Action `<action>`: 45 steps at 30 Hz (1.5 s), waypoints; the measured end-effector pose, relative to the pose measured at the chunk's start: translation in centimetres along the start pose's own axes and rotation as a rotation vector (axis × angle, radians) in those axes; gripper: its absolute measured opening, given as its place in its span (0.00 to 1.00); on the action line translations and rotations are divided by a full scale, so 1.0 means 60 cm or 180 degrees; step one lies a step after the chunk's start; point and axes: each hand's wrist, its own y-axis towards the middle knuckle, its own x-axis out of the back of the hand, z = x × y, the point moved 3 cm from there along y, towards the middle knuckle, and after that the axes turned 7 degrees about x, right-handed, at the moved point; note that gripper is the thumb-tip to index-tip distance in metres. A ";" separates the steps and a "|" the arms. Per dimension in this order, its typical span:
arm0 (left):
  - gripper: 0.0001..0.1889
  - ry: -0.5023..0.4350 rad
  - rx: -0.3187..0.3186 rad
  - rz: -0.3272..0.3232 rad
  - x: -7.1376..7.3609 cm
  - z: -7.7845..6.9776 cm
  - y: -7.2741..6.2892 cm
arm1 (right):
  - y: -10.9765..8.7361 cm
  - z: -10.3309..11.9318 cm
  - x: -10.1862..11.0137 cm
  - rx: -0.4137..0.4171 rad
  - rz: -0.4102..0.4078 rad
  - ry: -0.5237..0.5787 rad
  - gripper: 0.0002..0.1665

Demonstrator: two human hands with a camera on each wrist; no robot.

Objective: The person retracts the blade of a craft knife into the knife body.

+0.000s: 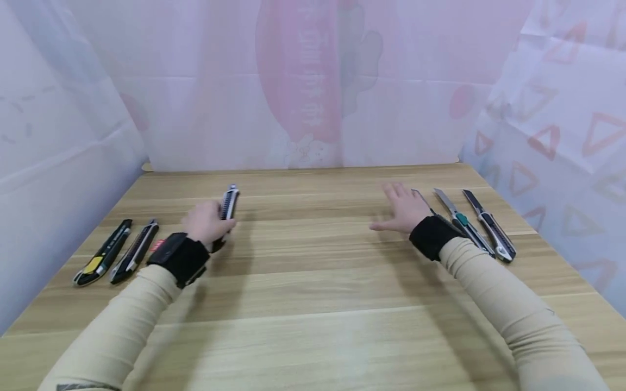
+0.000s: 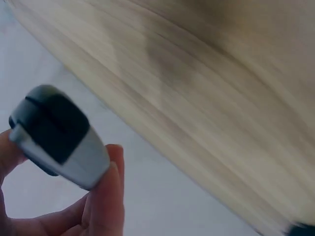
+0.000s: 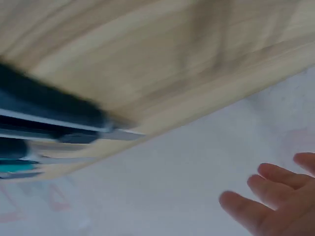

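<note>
My left hand (image 1: 204, 222) grips a black-and-silver utility knife (image 1: 230, 203) above the left part of the table, its narrow end pointing away from me. In the left wrist view, thumb and fingers pinch the knife (image 2: 61, 132) by its sides, its dark, rounded end toward the camera. Fingers spread, my right hand (image 1: 403, 209) hovers over the right part of the table and holds nothing. Just right of it lies a utility knife (image 1: 424, 201) with its blade out, partly hidden by the wrist. Loose fingers (image 3: 268, 191) show in the right wrist view.
Farther right lie a utility knife with a green slider (image 1: 461, 218) and a dark one (image 1: 489, 224), both with blades out. On the left are a black-and-yellow knife (image 1: 105, 254), a black-and-silver knife (image 1: 136, 252) and a red item (image 1: 157, 245) partly behind the wristband. Printed curtains surround the wooden table (image 1: 313, 282).
</note>
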 end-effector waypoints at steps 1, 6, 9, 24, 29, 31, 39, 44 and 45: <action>0.15 0.0063 0.0087 0.0000 0.007 0.018 0.001 | -0.006 -0.013 0.002 -0.0086 0.0042 0.0086 0.63; 0.14 0.0143 0.0405 0.0172 0.032 0.098 0.003 | -0.035 -0.064 0.012 -0.0570 0.0325 0.0336 0.61; 0.14 0.0133 0.0435 0.0282 0.038 0.130 0.003 | -0.045 -0.084 0.016 -0.0713 0.0400 0.0284 0.59; 0.16 0.0509 0.0575 0.0568 0.035 0.172 -0.006 | -0.061 -0.126 0.017 -0.1025 0.0671 0.0168 0.34; 0.17 0.0565 0.0587 0.0526 0.032 0.171 -0.001 | -0.071 -0.125 0.019 -0.1109 0.0804 0.0253 0.22; 0.17 0.0595 0.0612 0.0501 0.030 0.170 0.000 | -0.074 -0.121 0.022 -0.1140 0.0830 0.0301 0.21; 0.23 0.0643 0.0672 0.0553 0.022 0.171 0.003 | -0.075 -0.132 0.018 -0.1263 0.0871 0.0286 0.20; 0.25 0.0704 0.0709 0.0581 0.019 0.171 0.005 | -0.073 -0.152 0.006 -0.1310 0.0866 0.0340 0.21; 0.26 0.0717 0.0722 0.0590 0.019 0.171 0.005 | -0.072 -0.155 0.004 -0.1321 0.0855 0.0359 0.20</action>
